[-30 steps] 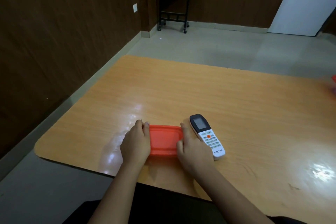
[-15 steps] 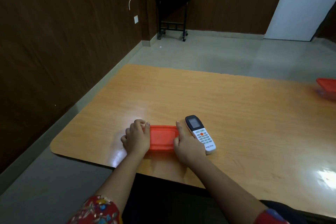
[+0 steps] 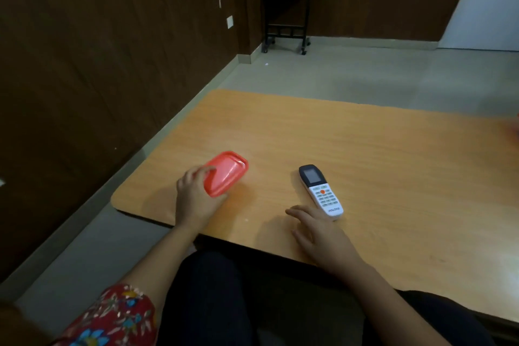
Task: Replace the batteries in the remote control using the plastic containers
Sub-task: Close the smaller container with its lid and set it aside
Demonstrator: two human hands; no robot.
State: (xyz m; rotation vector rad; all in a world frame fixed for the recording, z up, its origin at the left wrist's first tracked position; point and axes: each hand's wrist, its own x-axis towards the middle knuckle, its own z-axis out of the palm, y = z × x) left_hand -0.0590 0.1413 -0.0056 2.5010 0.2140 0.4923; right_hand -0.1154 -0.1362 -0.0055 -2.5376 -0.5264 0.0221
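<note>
A red plastic container sits tilted near the left front corner of the wooden table. My left hand grips its near end, fingers curled over the rim. A white and black remote control lies face up to the right of the container, screen end away from me. My right hand rests flat on the table just in front of the remote's near end, fingers spread and holding nothing. No batteries show.
A sliver of something red shows at the table's far right edge. A dark wall runs along the left. A black side table with a small white pot stands across the floor.
The red container has moved left with my left hand and tipped up. My right hand has let go of it and drawn back to the table beside the remote.
</note>
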